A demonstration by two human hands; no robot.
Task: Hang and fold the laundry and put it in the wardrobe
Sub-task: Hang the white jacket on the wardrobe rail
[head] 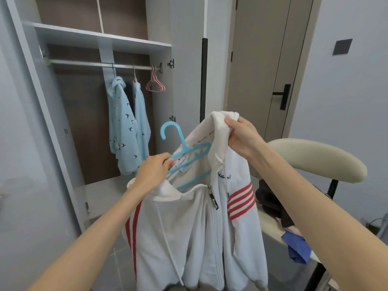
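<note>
Nearest, held up in mid-air: white fleece zip jacket with red stripes [189,227], front facing, zip partly down, collar open. At the jacket's left-hand shoulder, left hand [152,172], fingers curled round one arm of a light blue plastic hanger [184,156] sitting half inside the neck opening. Above the jacket's other side, right hand [241,135], pinching the raised white collar edge and lifting it clear. Hanger tilted, long axis rising from the left hand toward the right hand, hook up; far tip hidden by cloth. Just right of the jacket, cream padded chair [315,158] with dark clothes [270,198] and a blue cloth [296,246]. Beyond the jacket, up and to the left, metal rail [88,64] of the open grey wardrobe [134,42], carrying two pale blue shirts [121,127] and bare pink hangers [155,85]. Nearer to that rail: the left hand, so probably hook-first from that side.
</note>
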